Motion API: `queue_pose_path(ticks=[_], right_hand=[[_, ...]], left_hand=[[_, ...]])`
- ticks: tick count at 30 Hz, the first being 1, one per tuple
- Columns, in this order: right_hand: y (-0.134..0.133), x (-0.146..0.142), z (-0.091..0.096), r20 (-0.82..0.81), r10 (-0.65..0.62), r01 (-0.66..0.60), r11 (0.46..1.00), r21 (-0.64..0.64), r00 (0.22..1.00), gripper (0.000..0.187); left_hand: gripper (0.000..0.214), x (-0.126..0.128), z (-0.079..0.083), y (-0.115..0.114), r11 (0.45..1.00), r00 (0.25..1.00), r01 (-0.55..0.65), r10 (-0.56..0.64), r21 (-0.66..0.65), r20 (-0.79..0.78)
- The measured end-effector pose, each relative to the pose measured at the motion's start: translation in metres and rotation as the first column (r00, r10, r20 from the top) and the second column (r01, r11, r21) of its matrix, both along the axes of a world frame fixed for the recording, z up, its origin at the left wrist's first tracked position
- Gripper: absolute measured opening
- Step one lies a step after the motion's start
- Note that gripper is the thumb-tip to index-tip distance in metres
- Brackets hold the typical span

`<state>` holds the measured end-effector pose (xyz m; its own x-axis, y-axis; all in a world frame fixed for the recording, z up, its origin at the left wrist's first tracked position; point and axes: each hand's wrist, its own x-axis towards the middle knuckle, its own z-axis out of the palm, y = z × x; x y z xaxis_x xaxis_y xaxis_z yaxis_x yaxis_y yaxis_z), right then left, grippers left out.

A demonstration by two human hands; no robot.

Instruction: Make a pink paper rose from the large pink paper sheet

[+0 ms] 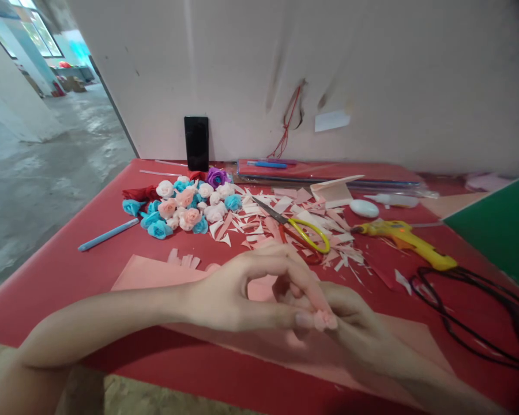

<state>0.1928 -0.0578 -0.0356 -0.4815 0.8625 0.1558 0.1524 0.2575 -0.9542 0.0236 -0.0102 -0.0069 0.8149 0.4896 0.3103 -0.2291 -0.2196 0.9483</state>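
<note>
My left hand (242, 294) reaches in from the left, its thumb and index finger pinched on a small pink paper flower (325, 320). My right hand (354, 317) comes from the right and lies behind and under the left one. Its fingers are curled and partly hidden, so what they grip cannot be made out. Beneath both hands a pink paper sheet (142, 274) is spread on the red table (69, 276). Just beyond them are scissors (303, 230) with yellow and red handles, lying on pink and white paper scraps (281, 204).
Finished paper flowers (185, 207) in several colours are heaped at the back left, near a blue pen (108, 234). A black phone (196, 144) leans on the wall. At right lie a yellow glue gun (406, 239), its black cord (458, 323) and a white oval object (364, 208).
</note>
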Motion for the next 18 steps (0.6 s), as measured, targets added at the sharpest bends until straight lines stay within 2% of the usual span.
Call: queue_pose_path(ticks=[5,8,10,14,18], right_hand=[[0.000,-0.002,0.003,-0.020,-0.009,0.010,0.999,0.049,1.000,0.036],[-0.002,-0.003,0.001,-0.053,-0.023,0.027,0.996,0.082,0.998,0.037],[-0.003,-0.003,0.000,-0.067,-0.062,0.069,0.991,0.115,0.996,0.037],[-0.004,-0.006,0.002,-0.049,-0.115,0.122,0.975,0.186,0.992,0.037],[-0.006,-0.009,0.004,-0.045,-0.164,0.170,0.954,0.248,0.985,0.035]], left_hand=[[0.007,0.001,0.000,-0.001,1.000,1.000,-0.005,0.005,0.003,0.018],[0.013,0.001,-0.004,-0.001,0.998,0.998,-0.060,0.060,-0.003,0.010],[0.015,0.001,-0.007,-0.001,0.996,0.997,-0.077,0.078,-0.043,0.019],[0.013,0.001,-0.010,-0.001,0.988,0.997,-0.029,0.040,-0.154,0.073],[0.012,0.001,-0.011,-0.003,0.991,0.992,-0.080,0.090,-0.104,0.086]])
